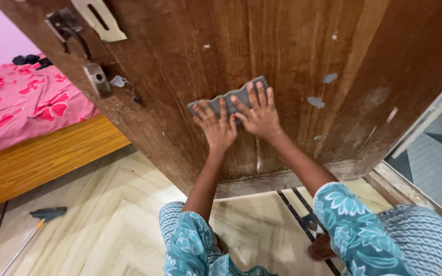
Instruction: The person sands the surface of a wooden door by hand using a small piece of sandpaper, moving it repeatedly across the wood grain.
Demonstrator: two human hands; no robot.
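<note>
We press a grey sanding block [229, 98] flat against the brown wooden door [292, 46], both palms spread wide open over it rather than gripping. Our left hand [217, 127] covers its lower end at seven o'clock, our right hand [258, 115] the upper end. Metal latches [97, 76] sit at ten o'clock; the pink-sheeted bed [21, 102] lies at nine.

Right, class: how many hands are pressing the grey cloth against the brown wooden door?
2. The left hand lies flat on the lower left part of the grey cloth; the right hand presses its right part against the brown wooden door.
</note>
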